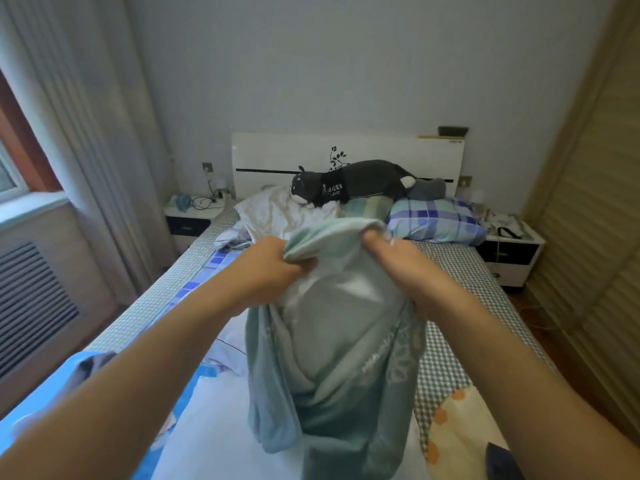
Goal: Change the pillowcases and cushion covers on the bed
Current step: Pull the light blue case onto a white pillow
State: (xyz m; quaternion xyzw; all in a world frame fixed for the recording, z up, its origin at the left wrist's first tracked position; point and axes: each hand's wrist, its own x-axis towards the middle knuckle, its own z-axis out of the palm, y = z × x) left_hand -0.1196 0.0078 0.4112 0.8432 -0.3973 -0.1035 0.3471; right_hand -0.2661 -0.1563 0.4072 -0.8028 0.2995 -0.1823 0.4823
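A pale green pillowcase (pixel 332 368) with a pillow inside stands upright on the bed (pixel 450 271) in front of me. My left hand (pixel 266 268) grips the left edge of its open top. My right hand (pixel 401 265) grips the right edge, and the fabric bunches between the two hands. A blue plaid pillow (pixel 436 220) lies at the head of the bed on the right. A white crumpled pillow or cover (pixel 277 213) lies at the head on the left.
A dark grey plush cat (pixel 349 183) lies across the pillows below the white headboard (pixel 346 154). Nightstands (pixel 194 213) flank the bed. A curtain (pixel 86 133) and a radiator cover are on the left, wardrobe doors (pixel 588 237) on the right. White and blue bedding (pixel 214 427) lies near me.
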